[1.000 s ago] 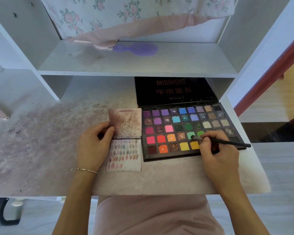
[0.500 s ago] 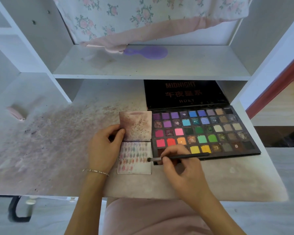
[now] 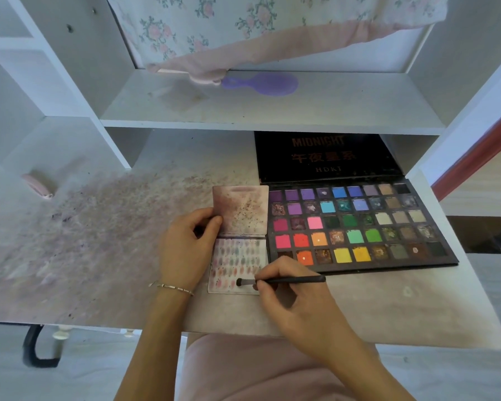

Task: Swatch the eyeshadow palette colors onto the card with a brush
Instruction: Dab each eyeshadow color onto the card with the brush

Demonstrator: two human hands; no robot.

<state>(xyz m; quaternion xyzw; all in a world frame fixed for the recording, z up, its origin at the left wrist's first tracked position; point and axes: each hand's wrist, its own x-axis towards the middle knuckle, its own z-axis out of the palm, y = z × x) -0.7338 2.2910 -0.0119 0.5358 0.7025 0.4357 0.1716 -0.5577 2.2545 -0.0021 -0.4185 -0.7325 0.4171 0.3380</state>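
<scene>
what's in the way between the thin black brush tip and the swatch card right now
Nothing visible. The thin black brush held by the right hand already has its tip over the lower corner of the pale swatch card, which the left hand steadies.

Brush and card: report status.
Right hand pinches brush, tip on card bottom row. Left hand holds card. Nothing blocking.

Stained desk [image 3: 104, 256] carries palette [image 3: 356, 227] and card [image 3: 237, 256].

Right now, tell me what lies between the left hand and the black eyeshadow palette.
In the head view, only the stained folding swatch card separates left hand from palette.
</scene>
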